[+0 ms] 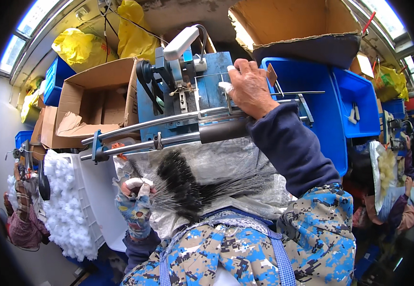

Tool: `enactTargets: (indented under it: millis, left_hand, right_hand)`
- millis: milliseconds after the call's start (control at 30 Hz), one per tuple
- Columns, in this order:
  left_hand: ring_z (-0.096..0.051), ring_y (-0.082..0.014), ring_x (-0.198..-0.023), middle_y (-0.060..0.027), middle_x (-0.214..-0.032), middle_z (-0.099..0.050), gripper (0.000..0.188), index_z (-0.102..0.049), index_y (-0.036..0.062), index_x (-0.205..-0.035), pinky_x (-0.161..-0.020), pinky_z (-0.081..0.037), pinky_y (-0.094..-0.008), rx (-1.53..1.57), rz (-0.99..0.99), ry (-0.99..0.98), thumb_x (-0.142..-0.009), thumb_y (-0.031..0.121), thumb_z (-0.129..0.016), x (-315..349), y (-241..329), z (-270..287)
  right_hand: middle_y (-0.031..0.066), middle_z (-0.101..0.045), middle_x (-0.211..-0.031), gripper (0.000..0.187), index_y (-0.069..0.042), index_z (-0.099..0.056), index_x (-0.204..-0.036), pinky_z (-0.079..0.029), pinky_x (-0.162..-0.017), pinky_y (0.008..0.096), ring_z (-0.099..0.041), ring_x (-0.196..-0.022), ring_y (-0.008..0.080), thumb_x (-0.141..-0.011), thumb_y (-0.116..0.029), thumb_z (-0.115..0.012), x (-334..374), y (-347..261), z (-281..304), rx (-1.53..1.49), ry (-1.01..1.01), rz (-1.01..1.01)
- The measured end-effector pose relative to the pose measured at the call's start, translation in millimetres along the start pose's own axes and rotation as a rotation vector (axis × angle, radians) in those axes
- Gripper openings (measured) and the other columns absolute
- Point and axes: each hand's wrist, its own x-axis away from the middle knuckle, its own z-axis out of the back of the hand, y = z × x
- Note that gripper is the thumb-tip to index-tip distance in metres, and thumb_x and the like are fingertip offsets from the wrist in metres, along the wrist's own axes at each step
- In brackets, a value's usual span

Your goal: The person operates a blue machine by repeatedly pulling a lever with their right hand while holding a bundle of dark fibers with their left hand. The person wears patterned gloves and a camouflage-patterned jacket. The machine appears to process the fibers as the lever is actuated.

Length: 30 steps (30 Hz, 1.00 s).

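My right hand (251, 89), its thumb taped white, is curled over the sliding metal bracket (227, 101) of a blue bench machine (214, 64). Thin metal rods run beside that hand. Lower left, my left hand (139, 187) has white-covered fingertips pinched together, with a small dark bristled piece (134, 168) rising from them; its lower end is hidden. Just right of it, a pile of black-bristled wire brushes (176, 178) lies on a silvery sheet (216, 159) over my lap. Their thin wire stems (238, 185) fan out to the right.
Two steel rails (145, 126) cross before me, one with a dark sleeve (223, 131). A cardboard box (97, 97) and a basket of white tufts (69, 205) stand left. Blue bins (307, 71) and a large carton (302, 28) are right. Other people work at both sides.
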Motion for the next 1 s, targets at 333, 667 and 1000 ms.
enactTargets:
  millis: [333, 667, 1000]
  left_hand:
    - [-0.059, -0.0179, -0.061, -0.0141, -0.074, -0.060, 0.010, -0.046, 0.0006, -0.092, -0.055, -0.050, -0.0268, 0.082, -0.076, 0.106, -0.086, 0.004, -0.053, -2.3, 9.1, 9.9]
    - [-0.063, -0.0175, -0.069, -0.0114, -0.080, -0.063, 0.019, -0.053, -0.0009, -0.095, -0.060, -0.050, -0.0273, -0.192, -0.221, -0.382, -0.079, -0.003, -0.062, 2.9, 27.2, -52.4]
    - [-0.057, -0.0316, -0.081, -0.0117, -0.087, -0.058, 0.049, -0.057, 0.0063, -0.103, -0.072, -0.047, -0.0395, -0.805, 0.028, -0.271, -0.057, 0.014, -0.072, -2.8, -115.3, 52.5]
  right_hand:
    - [0.0101, -0.064, -0.075, 0.009, -0.007, -0.064, -0.078, -0.040, -0.070, 0.0414, -0.059, -0.080, 0.0267, -0.075, -0.007, -0.056, 9.5, 10.4, 37.9, 0.061, -0.292, 0.106]
    - [0.0077, -0.056, -0.078, 0.013, 0.000, -0.059, -0.092, -0.044, -0.066, 0.0288, -0.054, -0.070, 0.0191, -0.084, -0.010, -0.059, 85.4, -116.3, 51.9, -1.678, -0.092, 0.108]
    - [0.0137, -0.059, -0.078, 0.019, -0.003, -0.061, -0.099, -0.046, -0.057, 0.0323, -0.059, -0.067, 0.0267, -0.082, -0.004, -0.053, 5.3, -24.8, 31.9, -0.429, 0.220, 0.130]
